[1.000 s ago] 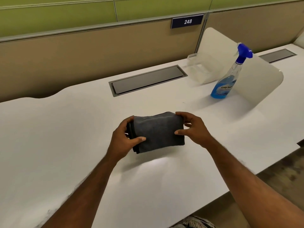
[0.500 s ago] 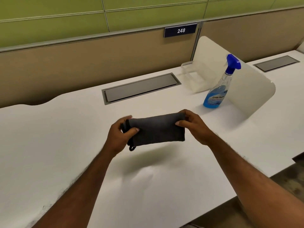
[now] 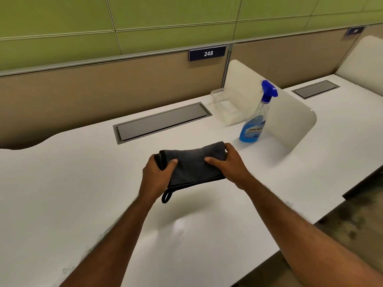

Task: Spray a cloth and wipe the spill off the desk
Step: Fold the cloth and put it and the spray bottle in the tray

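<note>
Head view: left hand [image 3: 155, 176], right hand [image 3: 232, 166] fingers [image 3: 229, 147] clasp cloth [image 3: 192, 165], tips hidden underneath.

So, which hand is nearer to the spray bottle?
Right. The right hand grips the cloth end closest to the spray bottle, in front of it; the left hand grips the opposite end, farther left.

Left hand [image 3: 156, 174] and right hand [image 3: 232, 165], fingers [image 3: 229, 147] curled

Two hands in play, left hand [image 3: 157, 175] and right hand [image 3: 230, 164], and one dark cloth [image 3: 194, 164] in their fingers [image 3: 214, 160]. Past the right fingers: one spray bottle [image 3: 255, 125], one clear tray [image 3: 226, 108]. Further beyond the fingers — two grey hatches [image 3: 161, 125], two number plates [image 3: 207, 53], two white dividers [image 3: 290, 121].
</note>
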A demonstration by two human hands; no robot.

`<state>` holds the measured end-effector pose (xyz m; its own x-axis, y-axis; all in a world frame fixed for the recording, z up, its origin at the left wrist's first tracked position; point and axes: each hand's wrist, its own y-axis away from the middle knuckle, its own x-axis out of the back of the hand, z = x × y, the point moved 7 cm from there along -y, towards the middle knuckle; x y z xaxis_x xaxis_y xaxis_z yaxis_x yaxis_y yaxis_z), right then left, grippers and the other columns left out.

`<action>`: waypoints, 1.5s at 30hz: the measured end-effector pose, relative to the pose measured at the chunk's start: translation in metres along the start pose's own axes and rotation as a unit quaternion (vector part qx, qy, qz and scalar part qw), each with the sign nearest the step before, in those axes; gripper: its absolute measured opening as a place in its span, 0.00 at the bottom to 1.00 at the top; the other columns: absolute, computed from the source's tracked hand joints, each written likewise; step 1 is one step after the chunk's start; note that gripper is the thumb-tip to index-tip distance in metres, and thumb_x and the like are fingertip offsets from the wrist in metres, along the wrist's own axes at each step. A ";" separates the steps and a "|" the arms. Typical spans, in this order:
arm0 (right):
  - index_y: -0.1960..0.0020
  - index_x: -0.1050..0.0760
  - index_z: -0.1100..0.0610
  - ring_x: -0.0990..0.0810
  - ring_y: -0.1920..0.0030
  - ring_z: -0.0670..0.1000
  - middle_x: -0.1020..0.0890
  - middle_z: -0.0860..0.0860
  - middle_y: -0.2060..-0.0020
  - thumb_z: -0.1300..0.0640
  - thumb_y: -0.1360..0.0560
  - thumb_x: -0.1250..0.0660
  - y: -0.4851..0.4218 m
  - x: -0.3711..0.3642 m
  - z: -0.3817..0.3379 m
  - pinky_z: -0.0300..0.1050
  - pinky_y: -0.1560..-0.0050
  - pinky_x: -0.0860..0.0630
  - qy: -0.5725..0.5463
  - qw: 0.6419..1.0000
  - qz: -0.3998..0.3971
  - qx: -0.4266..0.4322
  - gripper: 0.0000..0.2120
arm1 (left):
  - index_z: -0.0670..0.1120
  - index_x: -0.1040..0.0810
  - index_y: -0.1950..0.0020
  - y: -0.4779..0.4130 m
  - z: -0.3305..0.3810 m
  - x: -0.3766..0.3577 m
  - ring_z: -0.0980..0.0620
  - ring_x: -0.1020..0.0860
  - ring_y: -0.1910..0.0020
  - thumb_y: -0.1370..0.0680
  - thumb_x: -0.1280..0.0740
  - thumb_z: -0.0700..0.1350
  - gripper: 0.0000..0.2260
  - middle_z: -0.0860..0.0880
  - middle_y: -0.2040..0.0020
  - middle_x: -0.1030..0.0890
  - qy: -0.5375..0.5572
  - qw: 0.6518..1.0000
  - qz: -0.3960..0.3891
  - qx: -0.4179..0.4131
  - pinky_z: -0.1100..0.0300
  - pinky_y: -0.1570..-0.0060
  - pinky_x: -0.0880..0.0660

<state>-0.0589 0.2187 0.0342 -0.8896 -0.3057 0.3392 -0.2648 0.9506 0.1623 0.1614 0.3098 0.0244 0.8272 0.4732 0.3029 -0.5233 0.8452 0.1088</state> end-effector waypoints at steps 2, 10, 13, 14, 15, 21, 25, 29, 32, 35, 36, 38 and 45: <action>0.31 0.37 0.56 0.25 0.45 0.48 0.26 0.49 0.42 0.51 0.28 0.27 -0.002 0.005 -0.001 0.34 0.54 0.26 0.027 0.999 0.027 0.007 0.31 | 0.49 0.26 0.46 0.000 0.004 -0.006 0.59 0.23 0.55 0.27 0.26 0.53 0.15 0.55 0.53 0.21 -0.011 1.000 0.002 -0.001 0.65 0.59 0.27; 0.39 0.32 0.58 0.23 0.50 0.49 0.22 0.51 0.48 0.51 0.29 0.26 -0.028 0.037 0.007 0.33 0.55 0.27 0.123 0.987 0.099 0.026 0.25 | 0.47 0.27 0.50 -0.004 0.033 -0.051 0.58 0.24 0.60 0.26 0.27 0.49 0.12 0.54 0.58 0.23 -0.065 0.997 0.042 -0.030 0.69 0.64 0.31; 0.40 0.33 0.58 0.21 0.49 0.52 0.20 0.54 0.47 0.52 0.28 0.28 -0.046 0.052 0.003 0.43 0.49 0.24 0.181 0.977 0.110 0.039 0.22 | 0.45 0.28 0.51 -0.010 0.052 -0.082 0.54 0.24 0.60 0.26 0.27 0.48 0.12 0.51 0.58 0.23 -0.075 0.995 0.062 -0.029 0.66 0.64 0.30; 0.40 0.33 0.58 0.20 0.49 0.52 0.20 0.54 0.46 0.52 0.27 0.28 -0.054 0.058 0.002 0.43 0.48 0.24 0.190 0.975 0.108 0.040 0.22 | 0.45 0.28 0.49 -0.013 0.057 -0.094 0.51 0.23 0.59 0.26 0.28 0.48 0.12 0.50 0.56 0.22 -0.079 0.994 0.067 -0.024 0.64 0.62 0.29; 0.39 0.33 0.58 0.20 0.48 0.52 0.20 0.54 0.46 0.52 0.27 0.29 -0.059 0.063 0.001 0.44 0.48 0.23 0.193 0.975 0.107 0.041 0.22 | 0.45 0.28 0.48 -0.015 0.063 -0.104 0.50 0.22 0.57 0.25 0.28 0.48 0.13 0.49 0.54 0.22 -0.084 0.994 0.071 -0.019 0.61 0.60 0.27; 0.35 0.36 0.59 0.22 0.46 0.52 0.22 0.54 0.46 0.53 0.24 0.32 -0.106 0.104 -0.011 0.40 0.50 0.27 0.175 0.980 0.075 0.061 0.23 | 0.44 0.29 0.43 -0.045 0.098 -0.154 0.50 0.22 0.55 0.25 0.29 0.50 0.16 0.48 0.50 0.21 -0.099 0.989 0.111 -0.029 0.58 0.57 0.25; 0.34 0.36 0.59 0.25 0.51 0.48 0.28 0.49 0.52 0.51 0.23 0.34 -0.132 0.126 -0.033 0.38 0.50 0.27 0.190 0.978 0.040 0.078 0.22 | 0.45 0.28 0.42 -0.068 0.120 -0.165 0.46 0.21 0.50 0.25 0.29 0.49 0.16 0.47 0.49 0.21 -0.087 0.988 0.127 -0.026 0.54 0.51 0.22; 0.36 0.34 0.59 0.21 0.48 0.53 0.22 0.54 0.48 0.54 0.23 0.34 -0.159 0.142 -0.066 0.44 0.50 0.23 0.154 0.983 0.004 0.102 0.19 | 0.44 0.27 0.46 -0.094 0.154 -0.158 0.43 0.21 0.49 0.27 0.28 0.49 0.14 0.48 0.53 0.22 -0.083 0.983 0.160 -0.047 0.58 0.53 0.29; 0.37 0.31 0.58 0.22 0.46 0.53 0.21 0.55 0.43 0.56 0.26 0.34 -0.181 0.151 -0.100 0.45 0.50 0.24 0.160 0.976 0.017 0.144 0.19 | 0.43 0.25 0.44 -0.117 0.184 -0.149 0.44 0.22 0.48 0.26 0.29 0.49 0.16 0.45 0.49 0.20 -0.086 0.978 0.178 -0.063 0.60 0.54 0.32; 0.41 0.27 0.57 0.24 0.51 0.46 0.22 0.50 0.48 0.56 0.26 0.32 -0.198 0.160 -0.143 0.34 0.53 0.28 0.168 0.968 0.025 0.182 0.14 | 0.43 0.26 0.41 -0.144 0.214 -0.147 0.49 0.25 0.54 0.26 0.31 0.49 0.17 0.49 0.51 0.23 -0.087 0.977 0.176 -0.088 0.61 0.56 0.32; 0.46 0.25 0.56 0.24 0.54 0.43 0.21 0.48 0.53 0.57 0.26 0.32 -0.207 0.163 -0.157 0.30 0.56 0.29 0.169 0.968 0.023 0.183 0.09 | 0.43 0.26 0.41 -0.155 0.224 -0.147 0.50 0.26 0.54 0.27 0.32 0.49 0.18 0.50 0.50 0.23 -0.084 0.977 0.174 -0.093 0.62 0.56 0.32; 0.51 0.24 0.56 0.20 0.55 0.45 0.18 0.49 0.56 0.55 0.29 0.34 -0.229 0.169 -0.174 0.38 0.53 0.22 0.165 0.972 0.020 0.164 0.09 | 0.43 0.25 0.40 -0.178 0.240 -0.152 0.49 0.23 0.52 0.28 0.33 0.50 0.19 0.49 0.48 0.20 -0.075 0.979 0.161 -0.099 0.61 0.56 0.30; 0.61 0.23 0.56 0.20 0.64 0.56 0.21 0.55 0.65 0.58 0.28 0.40 -0.294 0.198 -0.186 0.49 0.62 0.21 0.211 0.972 -0.007 0.100 0.07 | 0.44 0.20 0.44 -0.235 0.260 -0.204 0.49 0.19 0.54 0.31 0.35 0.51 0.19 0.46 0.51 0.17 -0.030 0.996 0.057 -0.054 0.57 0.57 0.20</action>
<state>-0.0881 -0.1314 0.2259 -0.6642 -0.2737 0.6956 -0.3812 0.9245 -0.0002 0.0622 -0.0499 0.1832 0.7479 0.5556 0.3633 -0.5864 0.8094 -0.0306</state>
